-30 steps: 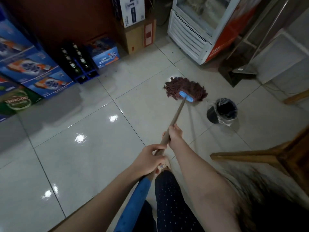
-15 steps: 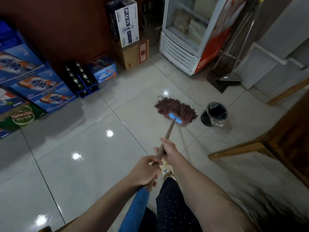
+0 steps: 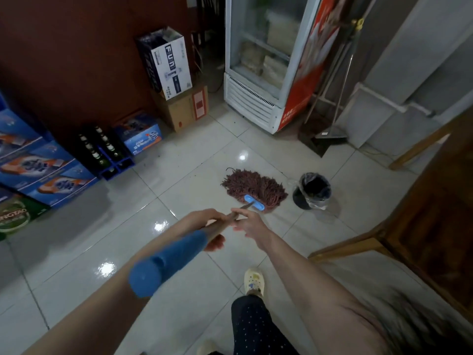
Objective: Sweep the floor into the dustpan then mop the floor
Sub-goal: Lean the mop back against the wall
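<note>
Head view. A: Mop (image 3: 254,190), where?
B: Reddish string head flat on the floor (image 3: 76,252), mid-tiles toward the far edge, blue clamp facing us. The shaft runs straight up at the lens. Its blue grip sleeve looms large and blurred, and covers part of the left forearm.
A: Left hand (image 3: 202,221)?
B: Wrapped round the wooden shaft just ahead of the blue sleeve. Curled fingers show below the shaft; the palm is hidden behind it.
A: Right hand (image 3: 249,225)?
B: Further down the shaft. Fingers stretched and spread, not curled round it; the forefinger lies against the wood. Smeared by motion, so I cannot tell whether the other fingers touch.
A: Beside the strings?
B: Small black bin (image 3: 313,190) with a clear liner, just right of them. Contents dark, unreadable.
A: Far edge of the floor?
B: Glass-door cooler (image 3: 266,73), top cut off. Long-handled sweeping tools (image 3: 330,134) lean in the shadow by its red side. Broom or dustpan, cannot separate them.
A: Frame edges?
B: Drink cartons (image 3: 43,162) cut off at left, wooden furniture (image 3: 435,213) cut off at right. One pale clog (image 3: 253,279) shows below the hands.
</note>
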`<state>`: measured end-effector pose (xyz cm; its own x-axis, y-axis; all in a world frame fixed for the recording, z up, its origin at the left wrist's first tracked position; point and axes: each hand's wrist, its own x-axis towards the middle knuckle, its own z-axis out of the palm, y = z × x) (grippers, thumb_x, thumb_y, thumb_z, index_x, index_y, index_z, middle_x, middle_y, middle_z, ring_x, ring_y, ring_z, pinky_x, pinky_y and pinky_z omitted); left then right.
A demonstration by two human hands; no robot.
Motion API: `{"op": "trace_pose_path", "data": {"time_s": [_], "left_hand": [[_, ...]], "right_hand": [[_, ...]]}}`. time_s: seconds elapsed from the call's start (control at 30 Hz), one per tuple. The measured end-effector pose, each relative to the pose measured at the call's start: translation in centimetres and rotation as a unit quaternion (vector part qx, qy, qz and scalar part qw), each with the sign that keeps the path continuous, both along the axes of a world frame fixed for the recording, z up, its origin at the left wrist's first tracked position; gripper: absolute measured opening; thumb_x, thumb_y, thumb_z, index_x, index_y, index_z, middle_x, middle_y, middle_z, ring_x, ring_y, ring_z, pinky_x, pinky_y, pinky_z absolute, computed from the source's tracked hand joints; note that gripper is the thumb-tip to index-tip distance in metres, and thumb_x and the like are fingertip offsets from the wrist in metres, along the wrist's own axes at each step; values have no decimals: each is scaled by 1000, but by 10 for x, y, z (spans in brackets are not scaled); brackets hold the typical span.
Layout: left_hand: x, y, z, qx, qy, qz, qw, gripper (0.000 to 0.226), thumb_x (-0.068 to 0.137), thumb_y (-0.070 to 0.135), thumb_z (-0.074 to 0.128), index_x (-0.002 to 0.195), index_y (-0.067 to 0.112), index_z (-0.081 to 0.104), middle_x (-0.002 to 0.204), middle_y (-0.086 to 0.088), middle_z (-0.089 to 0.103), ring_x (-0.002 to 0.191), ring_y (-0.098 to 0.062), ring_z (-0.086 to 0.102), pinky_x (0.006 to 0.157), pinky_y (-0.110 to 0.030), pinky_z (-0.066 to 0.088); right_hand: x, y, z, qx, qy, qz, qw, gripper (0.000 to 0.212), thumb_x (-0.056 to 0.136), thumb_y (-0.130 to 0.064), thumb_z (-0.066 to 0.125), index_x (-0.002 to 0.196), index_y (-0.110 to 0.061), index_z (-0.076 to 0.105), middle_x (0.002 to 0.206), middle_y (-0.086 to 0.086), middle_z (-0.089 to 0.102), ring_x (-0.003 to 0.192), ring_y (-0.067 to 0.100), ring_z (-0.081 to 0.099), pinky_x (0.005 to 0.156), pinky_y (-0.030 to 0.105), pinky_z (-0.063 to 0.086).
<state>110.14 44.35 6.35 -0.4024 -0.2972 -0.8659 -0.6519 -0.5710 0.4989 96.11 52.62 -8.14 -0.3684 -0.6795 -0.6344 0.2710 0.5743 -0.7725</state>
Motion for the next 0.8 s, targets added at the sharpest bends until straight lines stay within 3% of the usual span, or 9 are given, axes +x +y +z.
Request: {"op": "trace_pose_path", "data": {"time_s": [0.07,0.17,0.23,0.37,0.5,0.6,0.67,0.73,0.8], "left_hand": [[-25,-9,12,-19,18,39,999,13,85,13,62,74,8,63,55,-18,62,38,-22,59,36,-22,46],[-62,-16,37,-57,93,88,990,19,87,1,55,70,6,64,58,-17,59,39,-19,57,37,-23,51],[-88,-24,49,-65,150,129,978,20,91,2,48,81,2,65,67,-17,62,51,-20,61,48,-25,55],[-150,-36,65,-50,217,172,960,32,90,-1,33,97,-2,64,67,-19,67,57,-22,66,59,-27,58],[-212,-41,74,-101,256,83,958,39,83,-14,30,106,2,58,84,-28,63,66,-26,68,65,-27,59],[-250,-46,76,-160,263,23,951,27,87,-7,52,110,7,58,82,-22,67,67,-22,68,65,-23,57],[-268,-50,78,-216,257,-12,942,23,87,1,60,109,8,58,82,-19,69,66,-18,69,63,-22,56],[-283,-59,79,-244,258,-33,934,20,88,3,60,107,9,57,78,-17,70,65,-16,69,62,-21,56],[-294,-71,79,-254,262,-47,930,21,89,3,58,107,12,57,75,-15,71,68,-18,70,63,-22,56]], "right_hand": [[-22,-13,1,-20,33,4,999,48,83,8,59,129,-6,56,109,8,57,74,5,57,55,6,44],[-58,-32,5,-45,104,34,993,43,85,5,62,128,-3,58,106,4,57,92,12,54,71,7,45],[-85,-42,19,-65,104,56,991,45,85,2,61,129,-6,56,103,2,56,94,15,52,82,20,45],[-145,-54,34,-88,100,96,987,23,75,-7,57,96,-13,64,82,4,54,78,19,50,70,36,38],[-202,-53,55,-95,107,79,987,26,84,10,52,86,-15,59,65,-9,53,55,-2,49,60,21,38],[-236,-53,50,-109,137,84,981,26,79,-1,55,83,-26,63,72,-9,52,67,5,46,68,28,39],[-252,-59,51,-90,129,76,985,23,74,-7,55,90,-22,65,73,-7,54,69,10,49,68,35,41],[-262,-68,51,-77,133,57,986,27,79,-5,58,89,-28,65,74,-14,60,67,2,57,69,25,49],[-271,-78,48,-78,157,35,984,33,78,-8,60,80,-40,67,70,-17,60,66,-2,55,73,23,47]]}}
